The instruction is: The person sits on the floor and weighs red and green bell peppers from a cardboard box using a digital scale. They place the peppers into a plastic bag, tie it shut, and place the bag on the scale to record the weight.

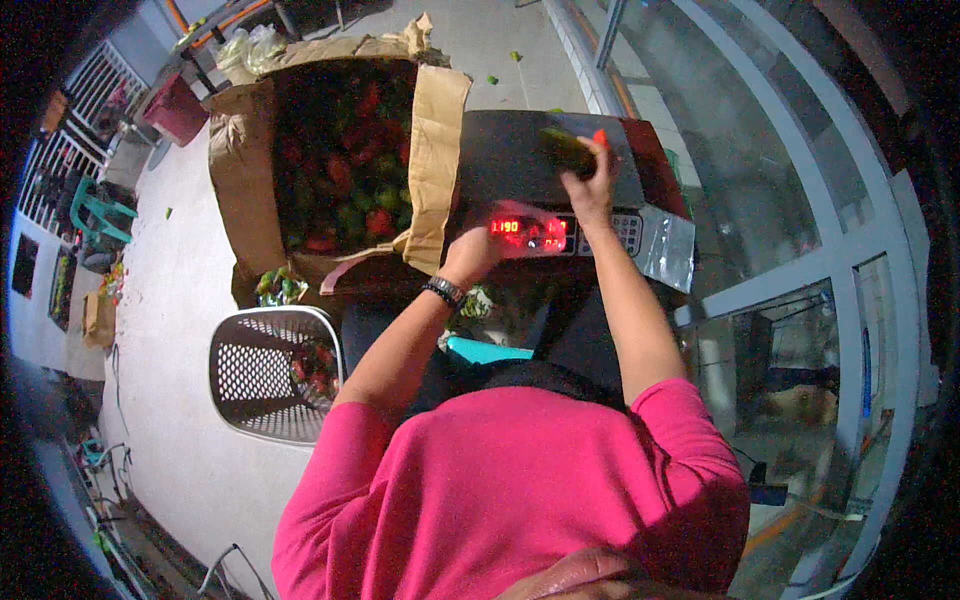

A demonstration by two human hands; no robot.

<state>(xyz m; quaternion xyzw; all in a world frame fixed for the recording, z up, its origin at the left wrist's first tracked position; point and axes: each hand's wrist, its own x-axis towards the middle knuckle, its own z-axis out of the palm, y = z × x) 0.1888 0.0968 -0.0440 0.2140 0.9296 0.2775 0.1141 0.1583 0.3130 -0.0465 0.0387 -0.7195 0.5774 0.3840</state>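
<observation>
perhaps blurred dark-green oblong produce piece (566, 152) could drop off dark-grey flat-topped scale with red digits (505, 150) if bare right hand (593, 186) pinches loosely; piece sits over scale, between thumb and fingers partly curled around it. bare left hand (472, 256), at scale's front: blurred, finger opening and hold cannot be told.

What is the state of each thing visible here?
Brown cardboard box: open, filled with red and green produce.
Dark flat-topped scale: red display lit.
White perforated plastic basket: open-topped, reddish contents inside.
Bare right hand: holding a blurred dark-green object.
Left hand: blurred at the display; grip unclear.
</observation>
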